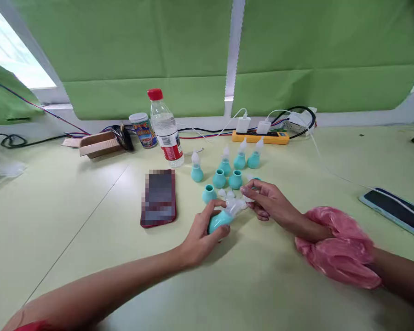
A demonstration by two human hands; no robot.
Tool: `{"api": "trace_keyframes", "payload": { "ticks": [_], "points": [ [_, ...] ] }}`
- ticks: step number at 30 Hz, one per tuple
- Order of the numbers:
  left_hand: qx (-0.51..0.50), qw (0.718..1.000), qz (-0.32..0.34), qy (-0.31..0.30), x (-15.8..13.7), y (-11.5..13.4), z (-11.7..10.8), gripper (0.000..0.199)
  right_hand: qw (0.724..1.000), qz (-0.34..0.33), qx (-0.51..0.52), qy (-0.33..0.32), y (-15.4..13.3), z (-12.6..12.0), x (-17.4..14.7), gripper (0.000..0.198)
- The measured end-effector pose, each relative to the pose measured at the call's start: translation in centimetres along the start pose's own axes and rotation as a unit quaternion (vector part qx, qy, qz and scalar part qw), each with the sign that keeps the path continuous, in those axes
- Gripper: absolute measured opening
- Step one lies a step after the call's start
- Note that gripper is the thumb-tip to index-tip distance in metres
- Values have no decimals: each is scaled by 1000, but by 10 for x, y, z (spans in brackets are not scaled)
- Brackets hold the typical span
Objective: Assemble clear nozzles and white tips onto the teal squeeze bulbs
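My left hand [205,234] is closed around a turquoise bulb-shaped piece [220,221] wrapped in clear plastic. Thumb and fingers of my right hand [267,200] pinch near the far end of this wrapping, around something whitish partly hidden by the fingers. Just beyond the hands are open-necked turquoise bulbs [219,178] and several bulbs with pointed whitish tips [239,158]. One tipped bulb [197,171] stands apart at the left. Small loose whitish pieces [227,193] lie beside the wrapped bulb. Another turquoise bulb is partly hidden behind my right hand.
A phone [158,197] lies left of the bulbs, another phone [396,211] at the right with a white cable. Behind stand a red-capped bottle [167,133], a can [143,130], an open cardboard box [100,145] and a yellow power strip [260,137]. Pink plastic [338,248] surrounds my right wrist.
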State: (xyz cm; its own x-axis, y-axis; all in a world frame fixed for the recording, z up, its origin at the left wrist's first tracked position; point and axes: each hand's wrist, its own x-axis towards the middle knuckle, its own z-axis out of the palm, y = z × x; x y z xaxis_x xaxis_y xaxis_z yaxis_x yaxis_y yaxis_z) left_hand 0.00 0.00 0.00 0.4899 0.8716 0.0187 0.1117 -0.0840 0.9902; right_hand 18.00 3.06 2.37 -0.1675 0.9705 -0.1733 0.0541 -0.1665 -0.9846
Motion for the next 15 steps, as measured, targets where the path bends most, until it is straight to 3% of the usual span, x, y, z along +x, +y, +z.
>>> {"api": "trace_keyframes", "payload": {
  "ticks": [6,15],
  "points": [
    [58,998,5,35,4,5,-5,18,999,3,-34,-9,2,-5,8,35],
    [-6,998,-8,56,6,0,-1,30,991,-125,-44,8,11,-5,7,21]
  ]
}}
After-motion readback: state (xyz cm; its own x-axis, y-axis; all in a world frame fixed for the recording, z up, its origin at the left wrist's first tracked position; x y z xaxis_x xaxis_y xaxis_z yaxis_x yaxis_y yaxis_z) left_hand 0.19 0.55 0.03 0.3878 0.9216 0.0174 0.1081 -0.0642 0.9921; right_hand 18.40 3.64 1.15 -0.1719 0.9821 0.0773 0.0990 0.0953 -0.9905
